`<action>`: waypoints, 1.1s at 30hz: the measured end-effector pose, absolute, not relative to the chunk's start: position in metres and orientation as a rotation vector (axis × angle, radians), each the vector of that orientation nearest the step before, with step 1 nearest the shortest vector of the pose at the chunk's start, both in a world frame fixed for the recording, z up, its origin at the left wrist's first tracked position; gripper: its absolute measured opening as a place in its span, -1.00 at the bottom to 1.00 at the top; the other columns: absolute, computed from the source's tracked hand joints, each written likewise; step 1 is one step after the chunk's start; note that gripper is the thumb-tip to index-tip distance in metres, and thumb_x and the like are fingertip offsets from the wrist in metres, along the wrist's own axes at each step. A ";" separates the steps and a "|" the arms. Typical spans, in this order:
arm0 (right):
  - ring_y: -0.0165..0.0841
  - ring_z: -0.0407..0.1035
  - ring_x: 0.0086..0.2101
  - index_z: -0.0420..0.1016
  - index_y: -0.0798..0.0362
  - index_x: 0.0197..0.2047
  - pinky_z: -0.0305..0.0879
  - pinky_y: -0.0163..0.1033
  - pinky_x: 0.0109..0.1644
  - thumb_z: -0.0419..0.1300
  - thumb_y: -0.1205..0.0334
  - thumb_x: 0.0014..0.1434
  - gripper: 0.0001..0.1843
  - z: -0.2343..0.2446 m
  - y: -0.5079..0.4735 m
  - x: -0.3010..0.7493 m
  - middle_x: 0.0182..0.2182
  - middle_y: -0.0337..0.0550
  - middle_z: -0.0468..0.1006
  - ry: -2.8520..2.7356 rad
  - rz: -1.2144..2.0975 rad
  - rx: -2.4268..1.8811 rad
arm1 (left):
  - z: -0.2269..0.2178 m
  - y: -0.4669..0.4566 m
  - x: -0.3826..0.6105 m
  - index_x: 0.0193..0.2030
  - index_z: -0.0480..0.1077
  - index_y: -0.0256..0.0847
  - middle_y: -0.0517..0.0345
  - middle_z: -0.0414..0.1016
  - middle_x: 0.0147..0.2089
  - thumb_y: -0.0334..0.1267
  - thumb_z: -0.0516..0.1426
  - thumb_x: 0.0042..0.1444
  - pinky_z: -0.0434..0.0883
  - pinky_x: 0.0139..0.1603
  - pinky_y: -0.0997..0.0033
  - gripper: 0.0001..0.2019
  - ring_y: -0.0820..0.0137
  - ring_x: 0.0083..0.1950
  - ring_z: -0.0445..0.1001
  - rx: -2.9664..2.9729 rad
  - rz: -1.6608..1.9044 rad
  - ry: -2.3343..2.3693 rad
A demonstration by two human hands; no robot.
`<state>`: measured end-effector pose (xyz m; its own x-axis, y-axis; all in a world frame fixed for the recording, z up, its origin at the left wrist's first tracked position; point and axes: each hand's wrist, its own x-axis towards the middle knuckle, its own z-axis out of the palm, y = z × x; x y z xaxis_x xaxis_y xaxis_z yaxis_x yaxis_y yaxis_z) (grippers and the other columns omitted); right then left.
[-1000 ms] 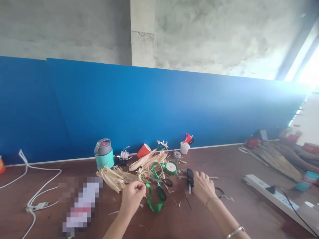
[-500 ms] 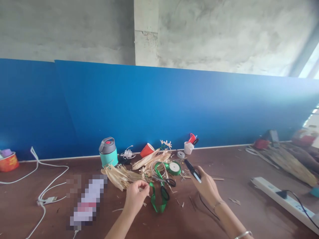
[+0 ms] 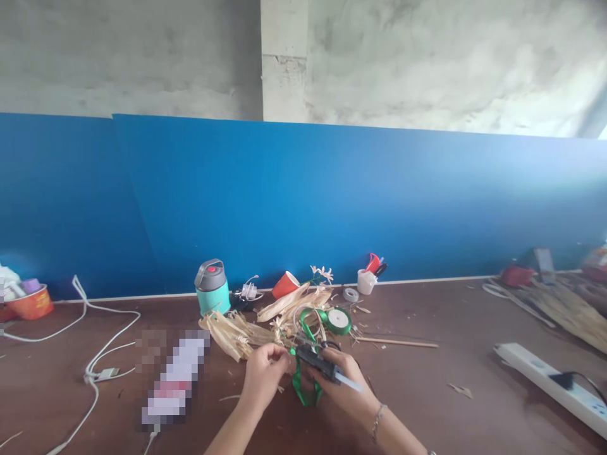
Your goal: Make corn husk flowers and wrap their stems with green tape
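Note:
My right hand (image 3: 348,382) is wrapped round a black glue gun (image 3: 318,364), with a pale glue stick poking out of its back end. Its nozzle points left, close to the fingertips of my left hand (image 3: 266,371). Those left fingers are pinched together, and whatever is in them is too small to make out. Green ribbon (image 3: 306,397) trails on the table beneath the glue gun, and its spool (image 3: 338,321) lies just beyond. Scissors are mostly hidden behind the gun and my right hand. Dry husks (image 3: 230,338) spread behind my left hand.
A teal flask (image 3: 213,297), a tipped orange cup (image 3: 285,285), white flowers (image 3: 322,274), a tape roll (image 3: 351,295) and a white cup (image 3: 365,282) line the back. A thin stick (image 3: 398,342) and a power strip (image 3: 554,382) lie right. White cables (image 3: 102,335) cross the left.
My right hand has brought the glue gun left and down, up to my left fingers, covering most of the scissors. My left hand stays pinched. The view has shifted slightly.

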<state>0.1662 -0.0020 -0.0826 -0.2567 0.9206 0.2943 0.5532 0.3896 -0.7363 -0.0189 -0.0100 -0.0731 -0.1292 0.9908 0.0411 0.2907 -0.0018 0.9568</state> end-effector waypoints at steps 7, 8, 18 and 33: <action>-0.41 0.23 -0.51 0.33 0.07 -0.59 0.10 -0.34 -0.43 0.16 0.16 0.07 -0.74 -0.085 -0.004 0.164 -0.56 -0.23 0.39 -2.003 0.557 -1.217 | -0.072 -0.010 -0.018 -0.53 0.45 -0.27 0.20 0.46 -0.62 -0.27 0.07 -0.12 0.26 -0.53 0.49 -0.84 0.39 -0.56 0.38 1.332 1.177 1.511; -0.41 0.23 -0.52 0.33 0.07 -0.59 0.10 -0.34 -0.43 0.15 0.16 0.07 -0.74 -0.084 -0.004 0.164 -0.56 -0.23 0.38 -2.008 0.567 -1.211 | -0.071 -0.011 -0.018 -0.54 0.44 -0.26 0.20 0.47 -0.62 -0.27 0.07 -0.13 0.26 -0.53 0.49 -0.84 0.40 -0.56 0.38 1.330 1.181 1.509; -0.42 0.22 -0.52 0.33 0.09 -0.61 0.09 -0.35 -0.44 0.16 0.23 0.05 -0.76 -0.084 -0.004 0.164 -0.58 -0.24 0.37 -2.019 0.575 -1.225 | -0.069 -0.012 -0.017 -0.53 0.44 -0.27 0.21 0.46 -0.60 -0.27 0.06 -0.15 0.25 -0.52 0.49 -0.84 0.42 -0.58 0.36 1.331 1.200 1.518; -0.40 0.24 -0.52 0.34 0.09 -0.61 0.12 -0.34 -0.43 0.14 0.22 0.06 -0.75 -0.084 -0.003 0.165 -0.58 -0.21 0.39 -2.031 0.540 -1.245 | -0.072 -0.010 -0.018 -0.53 0.46 -0.27 0.20 0.46 -0.61 -0.27 0.06 -0.15 0.27 -0.50 0.48 -0.83 0.39 -0.55 0.38 1.354 1.198 1.506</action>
